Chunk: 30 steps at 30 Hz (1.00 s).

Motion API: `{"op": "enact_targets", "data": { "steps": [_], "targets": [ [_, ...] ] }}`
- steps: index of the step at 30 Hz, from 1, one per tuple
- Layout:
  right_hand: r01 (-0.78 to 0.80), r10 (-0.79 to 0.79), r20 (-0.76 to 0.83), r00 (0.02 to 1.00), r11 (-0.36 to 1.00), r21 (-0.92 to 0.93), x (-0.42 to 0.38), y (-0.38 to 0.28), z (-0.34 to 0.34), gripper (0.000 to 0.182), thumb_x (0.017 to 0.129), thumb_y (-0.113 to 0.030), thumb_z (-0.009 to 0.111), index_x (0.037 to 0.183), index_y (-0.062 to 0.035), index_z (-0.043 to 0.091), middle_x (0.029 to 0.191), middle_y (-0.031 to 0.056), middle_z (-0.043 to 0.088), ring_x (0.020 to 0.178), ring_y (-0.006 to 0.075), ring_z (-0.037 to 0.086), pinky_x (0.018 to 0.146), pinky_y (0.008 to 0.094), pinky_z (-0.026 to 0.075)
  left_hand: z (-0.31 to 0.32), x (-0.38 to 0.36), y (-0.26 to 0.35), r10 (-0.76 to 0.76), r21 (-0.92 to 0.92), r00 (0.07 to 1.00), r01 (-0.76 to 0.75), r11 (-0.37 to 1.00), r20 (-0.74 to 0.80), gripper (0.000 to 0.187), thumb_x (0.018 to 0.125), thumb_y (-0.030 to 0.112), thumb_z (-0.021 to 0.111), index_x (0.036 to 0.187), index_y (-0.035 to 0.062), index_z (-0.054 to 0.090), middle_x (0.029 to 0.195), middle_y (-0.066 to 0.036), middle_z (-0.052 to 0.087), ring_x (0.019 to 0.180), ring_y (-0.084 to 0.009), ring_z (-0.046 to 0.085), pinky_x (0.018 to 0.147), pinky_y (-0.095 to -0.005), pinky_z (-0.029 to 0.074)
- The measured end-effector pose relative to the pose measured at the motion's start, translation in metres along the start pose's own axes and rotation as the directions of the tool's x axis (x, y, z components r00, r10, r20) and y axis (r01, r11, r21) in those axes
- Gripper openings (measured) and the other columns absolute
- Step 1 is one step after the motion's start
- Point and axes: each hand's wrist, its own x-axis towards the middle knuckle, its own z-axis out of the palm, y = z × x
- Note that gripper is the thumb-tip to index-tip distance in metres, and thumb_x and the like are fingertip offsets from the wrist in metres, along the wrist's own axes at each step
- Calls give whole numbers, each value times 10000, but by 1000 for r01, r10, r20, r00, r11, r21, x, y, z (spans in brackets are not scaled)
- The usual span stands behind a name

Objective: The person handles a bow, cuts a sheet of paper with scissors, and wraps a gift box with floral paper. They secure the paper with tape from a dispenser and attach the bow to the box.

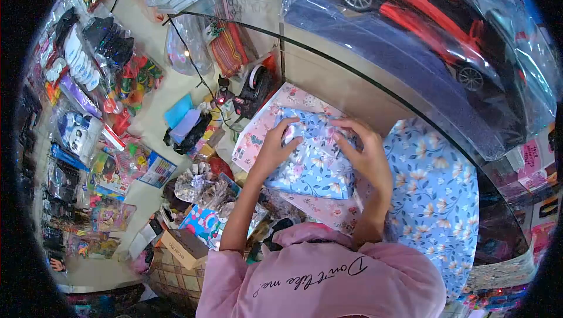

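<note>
A flat parcel in blue floral wrapping paper [314, 174] lies in front of me, with a shiny patch on its upper face. My left hand [280, 145] holds its left side, thumb across the top and fingers at the upper left edge. On the opposite side, my right hand [369, 151] curls over the upper right part, its thumb and fingers bent onto the paper. Beneath the parcel is a pink floral sheet [252, 142]. A larger piece of the blue floral paper [434, 201] spreads to the right of my right hand.
A glass panel edge [363, 72] curves past the parcel, with a boxed red toy car [422, 19] beyond it. A black tape dispenser [252, 92] stands at the upper left. Packaged goods [111, 171] crowd the left, and a brown box [183, 249] sits near my left arm.
</note>
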Motion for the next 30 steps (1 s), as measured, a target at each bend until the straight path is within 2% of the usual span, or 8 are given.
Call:
{"op": "enact_targets", "data": {
  "steps": [2, 5, 6, 12, 15, 20, 24, 30],
  "targets": [
    [26, -28, 54, 998, 999, 40, -2, -9, -5, 239, 798, -96, 634, 1024, -24, 607, 996, 151, 616, 973, 282, 582, 856, 340, 425, 4, 2, 8, -96, 112, 995, 91, 990, 40, 510, 731, 164, 703, 1186, 41, 506, 1109, -157, 524, 1030, -257, 522, 894, -329, 388],
    [54, -65, 125, 990, 995, 88, -6, -13, -9, 232, 803, -72, 628, 1028, -16, 615, 960, 124, 633, 912, 216, 599, 809, 297, 443, 11, 5, 17, 298, 455, 939, -191, 870, -174, 513, 732, 154, 686, 1195, 42, 495, 1155, -162, 506, 1093, -288, 491, 922, -378, 365],
    [64, -79, 147, 986, 993, 102, -8, -14, -8, 232, 805, -64, 626, 1031, -11, 618, 946, 111, 640, 887, 187, 604, 789, 278, 449, 12, 7, 25, 249, 454, 958, -159, 877, -145, 534, 770, 202, 647, 1241, 35, 460, 1232, -164, 471, 1168, -300, 441, 985, -402, 317],
    [226, -235, 192, 953, 972, 69, -26, -46, -24, 193, 778, -29, 647, 971, -31, 654, 878, 60, 662, 737, 142, 596, 661, 257, 427, 60, 14, 72, 420, -241, 890, -374, 896, 180, 647, 858, 397, 531, 1353, 25, 346, 1377, -156, 372, 1273, -287, 357, 1072, -371, 227],
    [232, -256, 134, 957, 958, 170, -39, -49, -32, 188, 762, 11, 634, 940, -37, 672, 835, 60, 670, 678, 129, 593, 577, 232, 383, 85, 22, 80, 255, -562, 914, -36, 826, 316, 599, 916, 412, 448, 1355, 18, 338, 1348, -181, 399, 1261, -277, 378, 1057, -363, 252],
    [87, -217, 279, 936, 906, 413, -63, -50, -45, 208, 770, -35, 647, 977, -31, 653, 781, 57, 636, 711, 179, 594, 666, 293, 444, 101, 10, 106, 275, -478, 919, -113, 871, 283, 545, 863, 239, 615, 1320, 41, 394, 1237, -173, 508, 1185, -253, 444, 972, -351, 357],
    [35, -146, 313, 938, 942, 335, -70, -51, -47, 199, 785, -64, 644, 982, -40, 649, 773, 67, 631, 705, 184, 600, 683, 308, 452, 100, -5, 108, 36, -451, 940, 128, 883, 338, 506, 771, 107, 703, 1215, 83, 462, 1185, -76, 527, 1126, -185, 446, 984, -336, 320],
    [97, -101, 16, 995, 982, 163, -77, -47, -39, 174, 787, -63, 637, 961, -54, 647, 829, 91, 640, 765, 236, 596, 718, 326, 445, 104, 9, 93, 178, -769, 953, 80, 635, 246, 600, 715, -39, 693, 1220, 53, 381, 1151, -107, 546, 1040, -159, 519, 894, -290, 404]
  ]
}}
